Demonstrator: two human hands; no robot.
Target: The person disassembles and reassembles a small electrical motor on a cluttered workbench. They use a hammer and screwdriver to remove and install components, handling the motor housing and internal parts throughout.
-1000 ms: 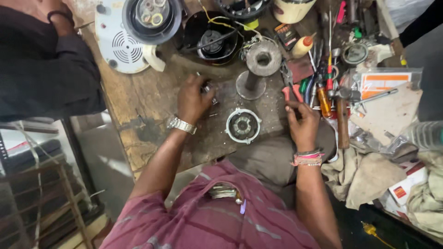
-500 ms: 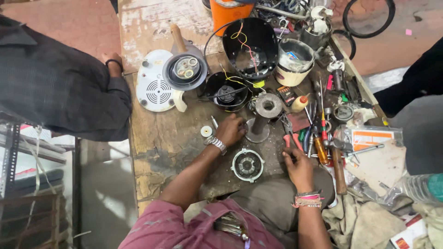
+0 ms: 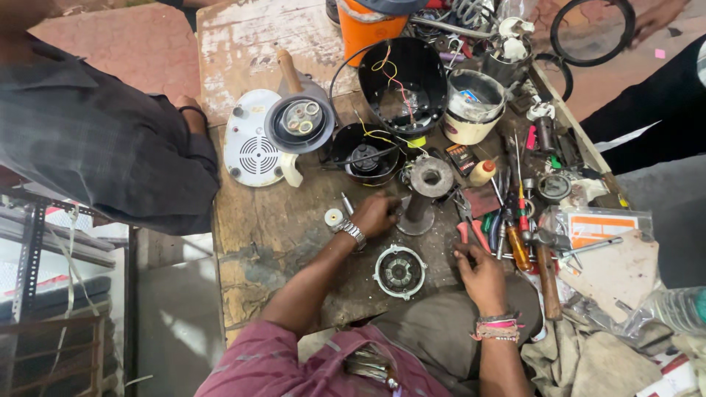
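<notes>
My left hand (image 3: 375, 215), with a metal wristwatch, lies on the worn wooden bench (image 3: 279, 228). Its curled fingers touch the base of a grey metal spool-shaped part (image 3: 421, 192) that stands upright. What the fingers hold is hidden. My right hand (image 3: 482, 270), with bangles at the wrist, rests on the bench beside red-handled pliers (image 3: 466, 229), fingers bent and nothing seen in them. A round motor stator (image 3: 399, 272) lies between the two hands, touched by neither. A small white disc (image 3: 334, 217) lies just left of my left hand.
A white appliance base (image 3: 254, 151), black housings with loose wires (image 3: 397, 77), a cream jar (image 3: 471, 114) and an orange container (image 3: 371, 22) crowd the back. Screwdrivers and a hammer (image 3: 548, 268) lie at right. Another person in a dark shirt (image 3: 95, 140) leans on the left edge.
The view has shifted so more of the bench's far end shows. My left hand has moved right, up against the spool-shaped part's base. My right hand stays by the pliers.
</notes>
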